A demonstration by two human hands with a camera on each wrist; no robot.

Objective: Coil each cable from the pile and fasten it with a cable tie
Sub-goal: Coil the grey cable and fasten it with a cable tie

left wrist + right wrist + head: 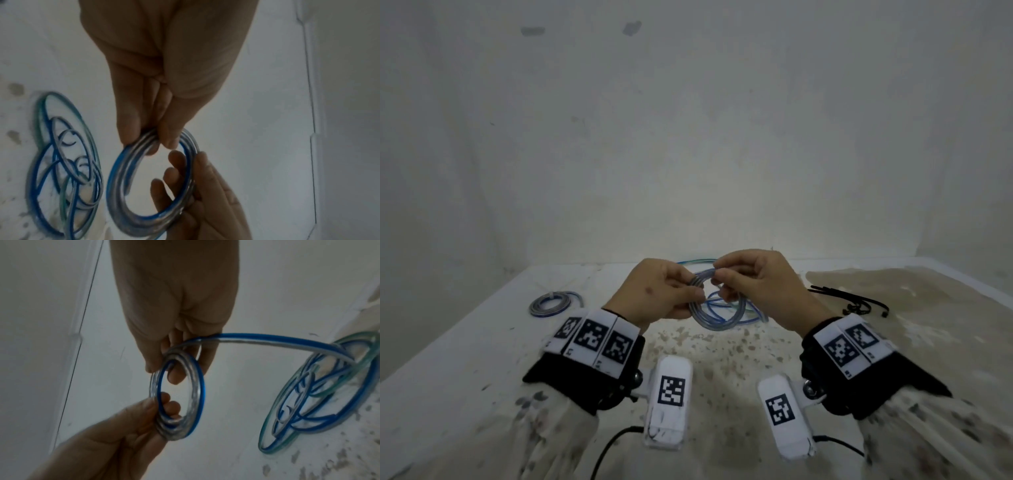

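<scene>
I've got the coil (717, 305) pinched in my left hand (657, 293) and right hand (753, 284), just above the pile (63, 170). It feels light and springy, so I'd grip across all the loops.

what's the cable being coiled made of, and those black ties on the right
Cable coil: looks like clear, glossy flexible plastic sheathing with a blue stripe and a silvery core, possibly metal strands; it bends smoothly into loops. Black cable ties: thin stiff black strips, likely nylon or similar plastic, though too small to tell the finish.
</scene>
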